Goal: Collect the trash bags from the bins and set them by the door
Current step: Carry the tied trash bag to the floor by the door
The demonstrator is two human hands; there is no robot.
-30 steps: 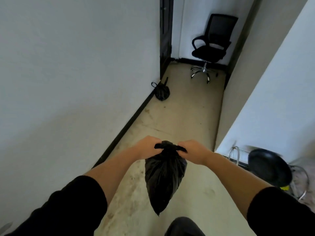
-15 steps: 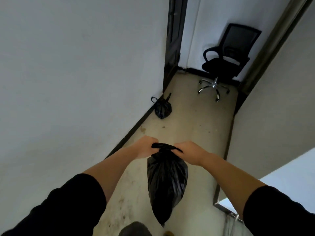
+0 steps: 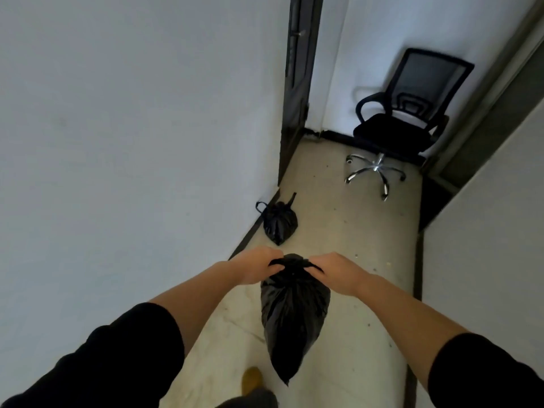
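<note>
The corridor is bounded by a white wall (image 3: 132,142) on the left and a second wall on the right, which leaves one narrow run of pale floor (image 3: 353,245) toward the far end. At the far left stands a dark door (image 3: 297,83), the likely drop point named in the task. An office chair (image 3: 403,119) sits at the far right, clear of the walking line and not obstructing the door.

The carried trash bag (image 3: 294,313) hangs in the near centre, off the floor, its weight pulling it into a long taper. It is held out in front of the body, probably to keep it away from the legs while walking. A tied trash bag (image 3: 279,220) rests on the floor farther on, against the left wall's skirting just short of the door; judged from this, one delivery is done and the second is under way.

The left hand (image 3: 256,267) and the right hand (image 3: 338,273) each grip the gathered neck of the carried bag from opposite sides, fingers curled round it. The two-handed hold may serve to draw the knot tight or merely to steady the load; the view does not settle which.

A shoe tip (image 3: 251,378) shows at the near edge, pointing down the corridor.
</note>
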